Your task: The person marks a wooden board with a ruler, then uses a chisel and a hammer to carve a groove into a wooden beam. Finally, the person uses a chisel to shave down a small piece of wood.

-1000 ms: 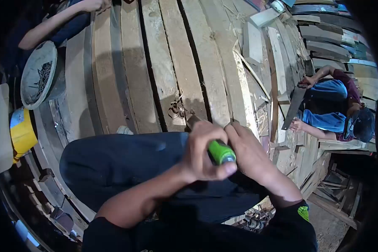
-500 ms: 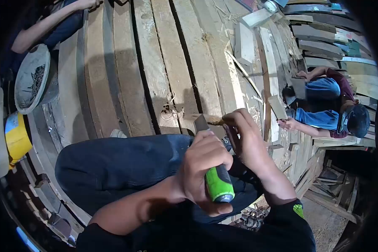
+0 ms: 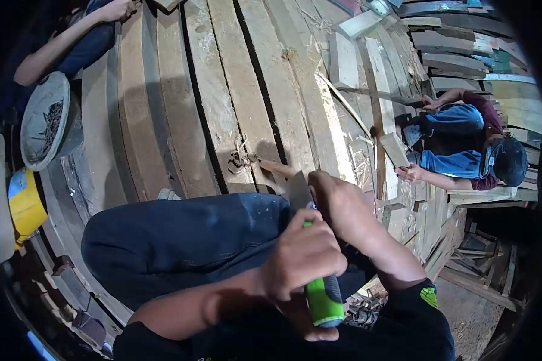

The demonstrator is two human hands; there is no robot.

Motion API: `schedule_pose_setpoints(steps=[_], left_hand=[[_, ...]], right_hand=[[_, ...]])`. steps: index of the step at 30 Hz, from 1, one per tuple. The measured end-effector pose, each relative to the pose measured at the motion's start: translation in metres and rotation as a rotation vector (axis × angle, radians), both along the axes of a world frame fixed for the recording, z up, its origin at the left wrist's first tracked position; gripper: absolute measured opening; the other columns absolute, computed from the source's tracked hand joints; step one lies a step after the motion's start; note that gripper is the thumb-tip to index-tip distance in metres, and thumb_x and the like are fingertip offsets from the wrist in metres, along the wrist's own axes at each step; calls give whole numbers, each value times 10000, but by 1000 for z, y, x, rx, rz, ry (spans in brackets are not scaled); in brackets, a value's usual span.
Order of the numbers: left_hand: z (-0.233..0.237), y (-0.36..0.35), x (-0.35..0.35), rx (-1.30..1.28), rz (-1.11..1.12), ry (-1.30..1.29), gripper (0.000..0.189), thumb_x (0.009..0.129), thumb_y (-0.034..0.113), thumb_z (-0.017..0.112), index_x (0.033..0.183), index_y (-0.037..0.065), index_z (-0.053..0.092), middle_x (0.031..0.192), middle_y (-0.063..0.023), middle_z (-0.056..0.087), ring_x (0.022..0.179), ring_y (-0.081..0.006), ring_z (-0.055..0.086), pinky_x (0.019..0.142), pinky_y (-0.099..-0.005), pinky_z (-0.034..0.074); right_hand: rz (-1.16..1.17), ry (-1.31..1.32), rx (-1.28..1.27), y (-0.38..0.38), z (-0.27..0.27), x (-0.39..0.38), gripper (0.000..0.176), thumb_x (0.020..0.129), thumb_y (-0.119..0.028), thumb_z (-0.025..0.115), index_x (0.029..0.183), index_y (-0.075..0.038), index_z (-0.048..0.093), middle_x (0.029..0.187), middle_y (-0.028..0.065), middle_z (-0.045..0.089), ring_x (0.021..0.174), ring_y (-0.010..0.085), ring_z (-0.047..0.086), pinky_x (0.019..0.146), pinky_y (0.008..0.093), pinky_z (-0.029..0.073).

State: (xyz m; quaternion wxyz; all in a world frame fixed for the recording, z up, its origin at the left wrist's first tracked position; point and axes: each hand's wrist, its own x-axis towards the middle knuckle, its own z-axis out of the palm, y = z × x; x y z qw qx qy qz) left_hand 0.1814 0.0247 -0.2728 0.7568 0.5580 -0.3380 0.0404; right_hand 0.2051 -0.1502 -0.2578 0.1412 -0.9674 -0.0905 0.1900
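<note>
My left hand [image 3: 307, 249] is closed around the green-and-black handle [image 3: 325, 301] of a flat-bladed tool that looks like a chisel. Its bare metal blade [image 3: 299, 191] points up and away from me. Beside the blade, my right hand [image 3: 346, 207] is closed, fingers curled, at the near end of a wooden stick [image 3: 276, 167]. Part of the stick is hidden behind the blade and fingers. Both hands are above my lap, next to my dark trouser leg [image 3: 186, 231].
Long boards [image 3: 223, 108] with dark gaps form the floor. A bucket of nails [image 3: 45, 126] and a yellow container [image 3: 25, 207] stand left. At right, a co-worker [image 3: 464, 138] handles a wood block [image 3: 394, 150] and a long dark blade [image 3: 385, 95]. Another person's arm [image 3: 66, 48] shows upper left.
My left hand has moved slightly right and down, and the tool stands more upright. My right hand has shifted a little. The co-worker's dark blade now stretches leftward over the wood.
</note>
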Motion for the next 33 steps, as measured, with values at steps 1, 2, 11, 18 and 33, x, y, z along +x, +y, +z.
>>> schedule_pose_setpoints(steps=[1,2,11,18,33], left_hand=[[5,1,-3,-15,-7,1,663,678,697,742,763,66,558,725,-56,519,677,-265,554,802,-440,389],[8,0,-4,-25,-10,0,662,670,694,746,759,66,555,722,-57,515,672,-266,551,800,-440,387],[-10,-5,-7,-19,12,-25,539,681,579,753,719,87,536,695,-49,486,652,-263,530,752,-413,375],[-18,-8,-3,-2,47,3,652,642,692,733,704,76,527,684,-69,508,649,-289,533,756,-403,376],[-54,-11,6,90,161,141,623,698,661,730,753,71,538,702,-77,530,690,-275,555,772,-391,385]], right_hand=[[66,5,-6,2,1,-1,225,932,-108,589,1127,3,564,883,263,679,824,459,677,686,507,544],[126,13,-10,3,1,-3,245,898,-46,568,1119,38,505,861,263,670,793,467,681,675,511,557],[169,28,8,7,-1,-8,279,878,-32,575,1133,54,501,888,273,663,788,443,696,666,496,565],[169,26,-18,7,-3,-9,263,840,-16,600,1075,39,495,774,247,663,719,427,696,613,484,562],[190,44,57,7,4,-10,258,866,-21,571,1117,6,515,949,236,648,862,423,689,739,471,570]])
